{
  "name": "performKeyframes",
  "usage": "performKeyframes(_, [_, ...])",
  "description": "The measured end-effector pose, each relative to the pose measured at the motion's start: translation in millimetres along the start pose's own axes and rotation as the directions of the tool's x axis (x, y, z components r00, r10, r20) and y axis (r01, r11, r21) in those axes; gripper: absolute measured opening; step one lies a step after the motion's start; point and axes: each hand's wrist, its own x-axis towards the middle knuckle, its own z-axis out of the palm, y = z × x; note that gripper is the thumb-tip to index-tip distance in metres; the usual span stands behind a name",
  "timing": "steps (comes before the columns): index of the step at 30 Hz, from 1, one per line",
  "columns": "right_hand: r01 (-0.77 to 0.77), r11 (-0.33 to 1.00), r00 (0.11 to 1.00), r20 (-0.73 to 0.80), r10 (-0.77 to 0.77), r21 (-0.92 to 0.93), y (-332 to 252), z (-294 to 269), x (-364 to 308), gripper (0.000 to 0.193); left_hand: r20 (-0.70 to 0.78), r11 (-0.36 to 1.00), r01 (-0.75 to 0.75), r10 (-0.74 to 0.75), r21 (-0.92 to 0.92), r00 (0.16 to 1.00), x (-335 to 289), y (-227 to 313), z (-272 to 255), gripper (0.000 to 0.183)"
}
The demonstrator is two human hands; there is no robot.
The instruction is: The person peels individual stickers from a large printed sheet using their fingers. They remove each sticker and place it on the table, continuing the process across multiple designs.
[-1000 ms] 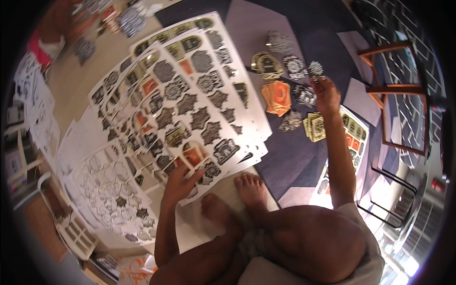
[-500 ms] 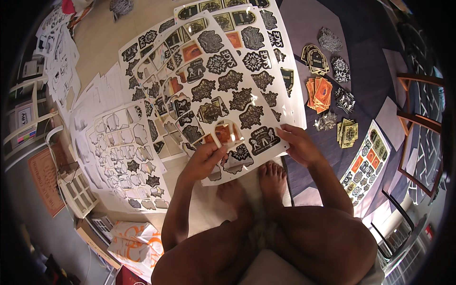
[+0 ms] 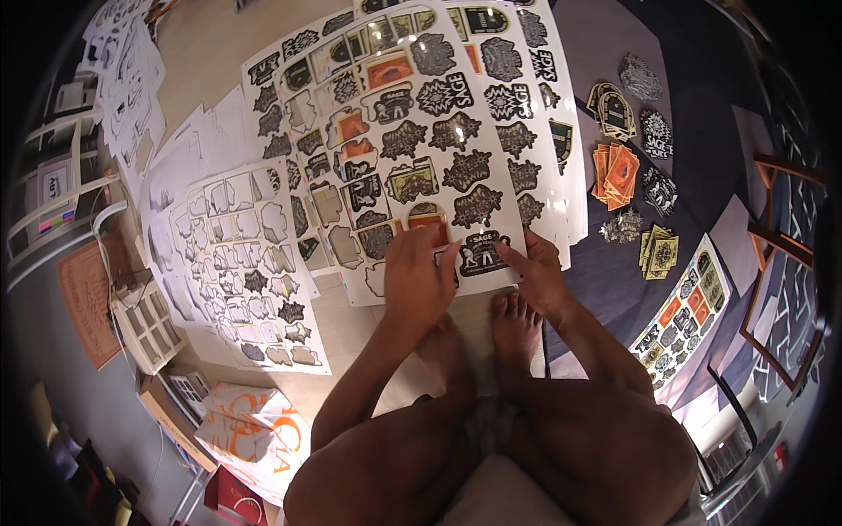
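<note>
A large white sticker sheet (image 3: 500,188) with black, gold and orange die-cut designs lies over other sheets in front of me. Its lower right edge is pinched by my right hand (image 3: 542,279), the thumb on top beside a black sticker (image 3: 484,254). My left hand (image 3: 419,279) is over the sheet's lower part, thumb and fingers apart. Its fingertips reach an orange sticker (image 3: 430,226) and partly cover it. Several outlines on the sheet's left side are bare, their stickers gone.
Sorted sticker piles lie on the dark floor at right: orange cards (image 3: 617,173), gold cards (image 3: 658,252), black arched ones (image 3: 611,110). Another sheet (image 3: 684,311) lies beyond. Used sheets (image 3: 230,263) spread at left, near a white rack (image 3: 147,326) and a bag (image 3: 250,434).
My left hand has let go of the sheet's lower left edge and moved right, over the orange sticker. The sheet, tilted up before, now lies flatter. My right hand keeps hold of its edge.
</note>
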Motion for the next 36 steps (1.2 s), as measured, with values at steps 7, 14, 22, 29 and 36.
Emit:
performKeyframes(7, [0.005,0.997,0.999,-0.034,-0.003,0.082,4,1,4,0.031,0.122,0.973,0.19,-0.175,-0.133,0.977,25,-10,21,0.017])
performKeyframes(14, [0.061,0.924,0.998,0.009,-0.07,0.377,-4,3,-2,0.038,0.11,0.988,0.154,-0.149,-0.032,0.983,26,-2,32,0.025])
performKeyframes(22, [0.121,0.927,0.984,-0.165,-0.065,0.354,10,23,7,0.041,-0.058,0.998,0.024,-0.028,-0.062,0.998,35,-7,67,0.018])
performKeyframes(29, [0.017,0.867,0.981,-0.177,0.082,0.499,3,25,15,0.038,-0.042,0.997,-0.01,0.007,-0.072,0.999,38,-17,67,0.02])
performKeyframes(36, [-0.012,0.847,0.983,-0.147,0.107,0.532,9,21,18,0.036,-0.041,0.979,0.067,-0.076,-0.194,0.996,35,-19,69,0.019])
